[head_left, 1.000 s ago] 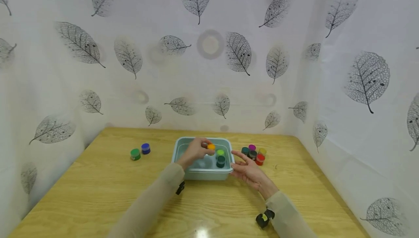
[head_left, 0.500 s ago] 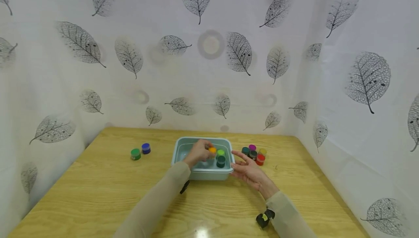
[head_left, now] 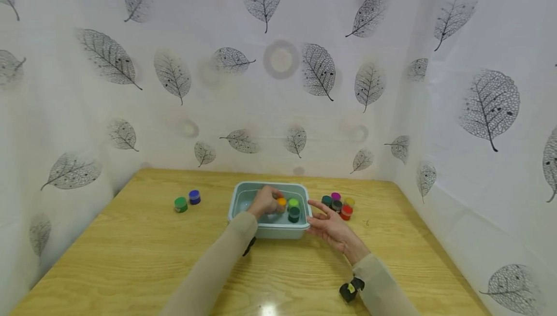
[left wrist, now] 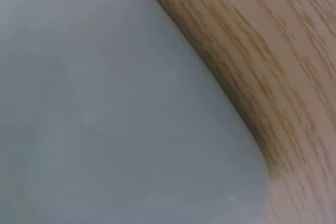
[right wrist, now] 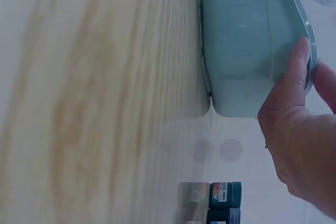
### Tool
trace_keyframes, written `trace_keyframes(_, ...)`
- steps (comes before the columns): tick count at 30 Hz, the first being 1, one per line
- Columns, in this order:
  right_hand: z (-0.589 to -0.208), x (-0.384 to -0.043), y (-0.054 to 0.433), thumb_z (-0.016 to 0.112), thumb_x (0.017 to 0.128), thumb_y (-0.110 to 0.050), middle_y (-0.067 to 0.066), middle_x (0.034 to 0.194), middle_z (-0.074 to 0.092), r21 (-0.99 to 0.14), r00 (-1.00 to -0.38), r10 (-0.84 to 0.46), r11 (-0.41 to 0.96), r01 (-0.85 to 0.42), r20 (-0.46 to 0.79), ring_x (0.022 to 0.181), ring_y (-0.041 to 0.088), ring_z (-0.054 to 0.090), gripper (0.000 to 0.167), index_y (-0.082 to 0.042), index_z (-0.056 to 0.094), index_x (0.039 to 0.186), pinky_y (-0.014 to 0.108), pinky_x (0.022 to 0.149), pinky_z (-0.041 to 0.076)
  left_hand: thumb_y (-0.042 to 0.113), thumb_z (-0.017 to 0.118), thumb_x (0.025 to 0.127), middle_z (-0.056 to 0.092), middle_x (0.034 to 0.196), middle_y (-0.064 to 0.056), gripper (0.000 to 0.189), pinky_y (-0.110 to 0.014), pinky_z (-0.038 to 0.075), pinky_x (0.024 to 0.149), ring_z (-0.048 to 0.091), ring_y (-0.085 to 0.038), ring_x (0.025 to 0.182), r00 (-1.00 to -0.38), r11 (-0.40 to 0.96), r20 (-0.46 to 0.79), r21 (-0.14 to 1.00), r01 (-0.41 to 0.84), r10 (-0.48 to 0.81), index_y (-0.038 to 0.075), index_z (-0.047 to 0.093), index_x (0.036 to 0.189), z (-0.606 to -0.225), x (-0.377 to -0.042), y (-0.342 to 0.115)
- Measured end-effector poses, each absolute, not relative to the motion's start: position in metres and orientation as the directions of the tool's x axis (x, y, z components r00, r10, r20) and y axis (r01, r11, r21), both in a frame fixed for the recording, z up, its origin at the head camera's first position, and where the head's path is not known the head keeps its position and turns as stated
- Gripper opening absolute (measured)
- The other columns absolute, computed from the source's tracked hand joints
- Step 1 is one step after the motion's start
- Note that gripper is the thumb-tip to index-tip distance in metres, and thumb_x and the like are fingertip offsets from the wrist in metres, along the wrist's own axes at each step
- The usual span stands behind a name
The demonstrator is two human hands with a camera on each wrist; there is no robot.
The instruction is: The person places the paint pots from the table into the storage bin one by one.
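Observation:
In the head view my left hand (head_left: 265,202) reaches into a pale blue-green plastic basin (head_left: 278,234) and pinches a small paint jar with an orange lid (head_left: 282,202). The jar's lower part is hard to make out. Beside it in the basin stand a light-green-lidded jar (head_left: 293,203) and a dark green jar (head_left: 293,215). My right hand (head_left: 331,229) holds the basin's right rim; the right wrist view shows its digits (right wrist: 299,61) on both sides of that rim. Only the basin's outer wall (left wrist: 131,103) and wood appear in the left wrist view.
Right of the basin several paint jars stand clustered, among them a red one (head_left: 346,212) and a magenta one (head_left: 335,196). A green jar (head_left: 180,204) and a blue jar (head_left: 194,197) are on the left of the wooden table (head_left: 130,248). A leaf-print curtain (head_left: 278,98) surrounds it.
My left hand has moved slightly right and lower into the basin with the orange-lidded jar, bringing it next to the light-green one. My right hand stays at the rim.

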State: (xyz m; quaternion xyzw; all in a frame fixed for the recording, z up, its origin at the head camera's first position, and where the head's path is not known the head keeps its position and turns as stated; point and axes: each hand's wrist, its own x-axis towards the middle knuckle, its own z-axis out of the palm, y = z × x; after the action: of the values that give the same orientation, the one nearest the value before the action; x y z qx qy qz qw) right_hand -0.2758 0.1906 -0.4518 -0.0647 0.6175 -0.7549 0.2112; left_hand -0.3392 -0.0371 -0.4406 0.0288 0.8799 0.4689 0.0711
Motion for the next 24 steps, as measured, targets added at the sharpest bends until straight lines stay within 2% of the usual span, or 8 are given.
trace_keyframes(9,-0.4540,-0.2764,0.1913,0.062,0.096,-0.006,0.019,0.127,0.052,-0.960,-0.904,-0.396,-0.148,0.237,-0.162,0.094,0.016,0.067,0.068,-0.011,0.027,0.154,0.035,0.091,0.057,-0.002,0.081,0.071,0.070,0.107,-0.018,0.036,-0.023,0.054,0.062,0.063,-0.021,0.085,-0.992,0.604,-0.054,0.797,0.027,0.115,0.002,0.073,0.106,-0.4442,-0.3394,-0.0352)
trace_keyframes(14,-0.4553,-0.2775,0.1922,0.061,0.096,-0.006,0.019,0.126,0.053,-0.958,-0.901,-0.403,-0.156,0.240,-0.160,0.094,0.016,0.067,0.068,-0.010,0.026,0.154,0.034,0.090,0.058,-0.002,0.080,0.070,0.071,0.107,-0.015,0.036,-0.025,0.054,0.068,0.062,-0.022,0.088,-0.994,0.612,-0.053,0.791,0.017,0.095,0.004,0.074,0.105,-0.4444,-0.3408,-0.0343)
trace_keyframes(19,-0.4561,-0.2783,0.1924,0.061,0.096,-0.005,0.018,0.124,0.053,-0.957,-0.899,-0.409,-0.163,0.241,-0.157,0.093,0.016,0.067,0.069,-0.010,0.025,0.155,0.033,0.089,0.058,-0.004,0.079,0.071,0.072,0.103,-0.014,0.034,-0.024,0.056,0.067,0.064,-0.020,0.083,-0.995,0.571,-0.068,0.821,-0.013,0.074,0.005,0.074,0.104,-0.4442,-0.3422,-0.0347)
trace_keyframes(24,-0.4560,-0.2784,0.1925,0.061,0.096,-0.005,0.018,0.124,0.053,-0.956,-0.897,-0.412,-0.164,0.244,-0.158,0.093,0.016,0.067,0.069,-0.011,0.025,0.155,0.034,0.089,0.058,-0.009,0.079,0.069,0.074,0.094,-0.014,0.035,-0.021,0.055,0.058,0.067,-0.017,0.068,-0.995,0.516,-0.066,0.856,-0.020,0.070,0.002,0.075,0.102,-0.4447,-0.3436,-0.0351)
